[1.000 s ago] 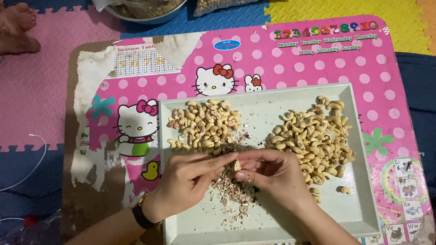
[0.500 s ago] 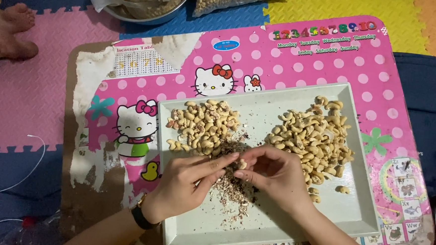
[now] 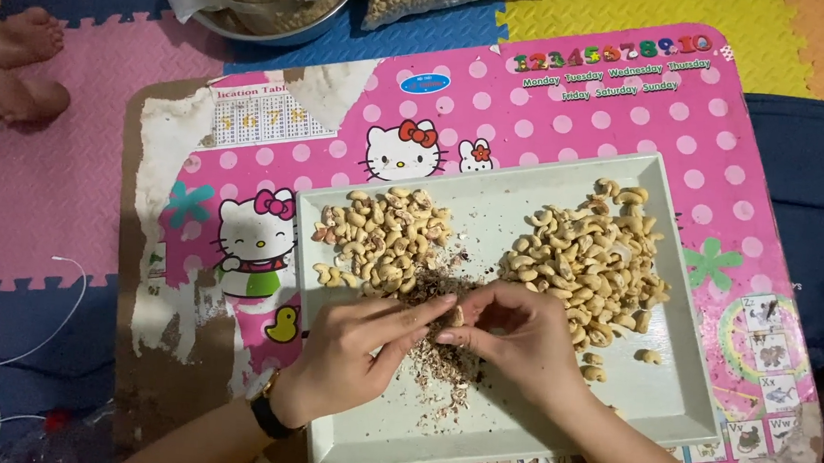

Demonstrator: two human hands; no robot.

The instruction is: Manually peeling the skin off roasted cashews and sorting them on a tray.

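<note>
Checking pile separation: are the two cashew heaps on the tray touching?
Apart. The head view shows bare tray between the left cashew heap and the right cashew heap.

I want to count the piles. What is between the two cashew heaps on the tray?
In the head view, a dark strip of peeled skins lies between the left cashew heap and the right cashew heap; above it, bare tray.
</note>
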